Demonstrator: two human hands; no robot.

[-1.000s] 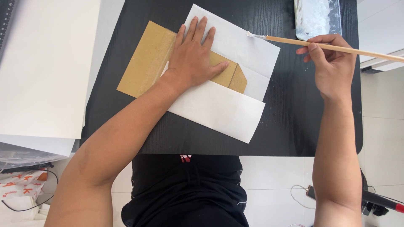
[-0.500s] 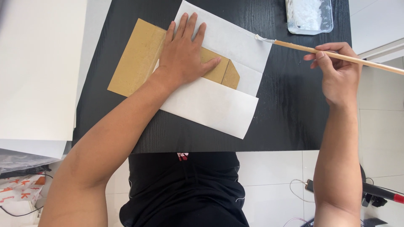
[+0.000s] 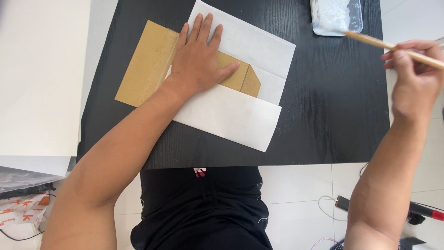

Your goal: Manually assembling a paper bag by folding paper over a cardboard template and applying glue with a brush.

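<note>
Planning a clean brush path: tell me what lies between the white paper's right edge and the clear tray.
Only bare black table separates white paper from clear tray, seen in the head view.

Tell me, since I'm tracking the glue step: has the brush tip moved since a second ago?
Yes. The brush tip left the white paper edge and now sits over the clear tray.

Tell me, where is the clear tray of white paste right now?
In the head view, the clear tray of white paste sits at the far right of the black table, beyond the white paper, with the brush in the right hand reaching over it.
</note>
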